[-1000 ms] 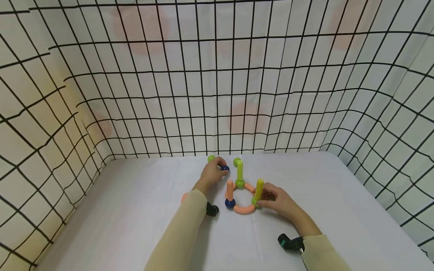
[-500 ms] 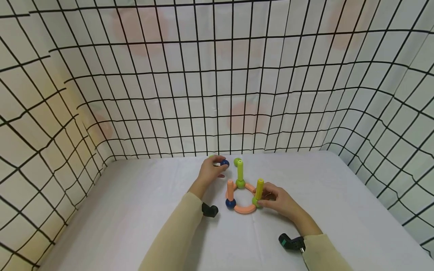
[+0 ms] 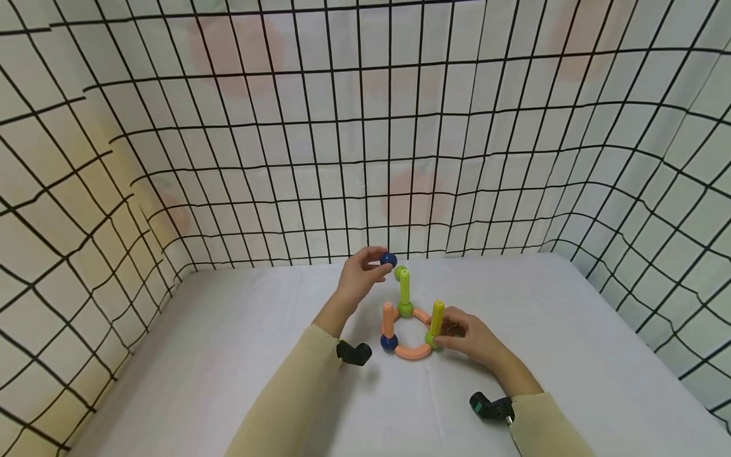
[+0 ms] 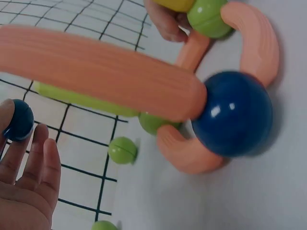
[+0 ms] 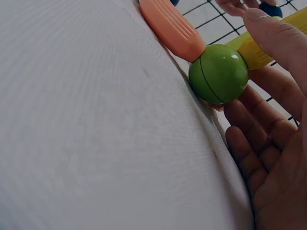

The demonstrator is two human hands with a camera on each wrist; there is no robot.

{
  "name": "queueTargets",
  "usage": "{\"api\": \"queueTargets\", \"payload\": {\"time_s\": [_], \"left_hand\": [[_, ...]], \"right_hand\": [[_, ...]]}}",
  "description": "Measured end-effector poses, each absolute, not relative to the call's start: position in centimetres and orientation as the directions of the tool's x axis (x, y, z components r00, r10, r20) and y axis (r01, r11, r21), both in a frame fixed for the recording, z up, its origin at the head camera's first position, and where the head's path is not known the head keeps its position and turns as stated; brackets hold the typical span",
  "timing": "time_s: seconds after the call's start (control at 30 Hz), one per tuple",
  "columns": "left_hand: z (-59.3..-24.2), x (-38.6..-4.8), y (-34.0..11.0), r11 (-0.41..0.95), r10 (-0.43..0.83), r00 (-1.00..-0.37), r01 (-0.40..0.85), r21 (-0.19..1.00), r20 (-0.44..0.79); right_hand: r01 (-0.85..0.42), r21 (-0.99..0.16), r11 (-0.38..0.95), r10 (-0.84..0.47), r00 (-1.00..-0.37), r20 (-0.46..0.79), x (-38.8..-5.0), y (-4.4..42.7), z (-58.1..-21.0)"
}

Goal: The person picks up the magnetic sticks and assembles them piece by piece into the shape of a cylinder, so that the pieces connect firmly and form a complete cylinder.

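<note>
Soft, even light; white glints on blue ball (image 4: 235,122); right wrist view dimmer.

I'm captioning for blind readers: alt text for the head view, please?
A person's left grip pinches a blue ball while the right grip holds the right side of a ring toy on a white table. An orange stick, a light green stick and a yellow stick rise from the ring; a black grid lines the background.
</note>
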State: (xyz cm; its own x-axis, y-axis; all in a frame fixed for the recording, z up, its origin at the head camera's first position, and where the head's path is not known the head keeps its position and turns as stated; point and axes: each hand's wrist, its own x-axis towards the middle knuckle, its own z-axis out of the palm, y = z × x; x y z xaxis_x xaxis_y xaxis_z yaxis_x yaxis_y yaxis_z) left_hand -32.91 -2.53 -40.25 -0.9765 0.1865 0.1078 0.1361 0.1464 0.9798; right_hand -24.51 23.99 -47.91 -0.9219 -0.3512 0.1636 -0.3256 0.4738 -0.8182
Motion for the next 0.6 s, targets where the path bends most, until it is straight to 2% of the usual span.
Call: {"api": "queueTargets", "payload": {"time_s": [0.2, 0.6], "left_hand": [[-39.5, -32.3, -1.9, 0.115, 0.218, -0.969, 0.145, 0.983, 0.117], [-39.0, -31.8, -1.2, 0.139, 0.294, -0.945, 0.192, 0.972, 0.145]], "right_hand": [[-0.310, -0.820, 0.481, -0.345, -0.927, 0.148, -24.6, 23.9, -48.0], [-0.273, -0.821, 0.502, -0.314, -0.941, 0.122, -24.4, 23.6, -47.6]]}}
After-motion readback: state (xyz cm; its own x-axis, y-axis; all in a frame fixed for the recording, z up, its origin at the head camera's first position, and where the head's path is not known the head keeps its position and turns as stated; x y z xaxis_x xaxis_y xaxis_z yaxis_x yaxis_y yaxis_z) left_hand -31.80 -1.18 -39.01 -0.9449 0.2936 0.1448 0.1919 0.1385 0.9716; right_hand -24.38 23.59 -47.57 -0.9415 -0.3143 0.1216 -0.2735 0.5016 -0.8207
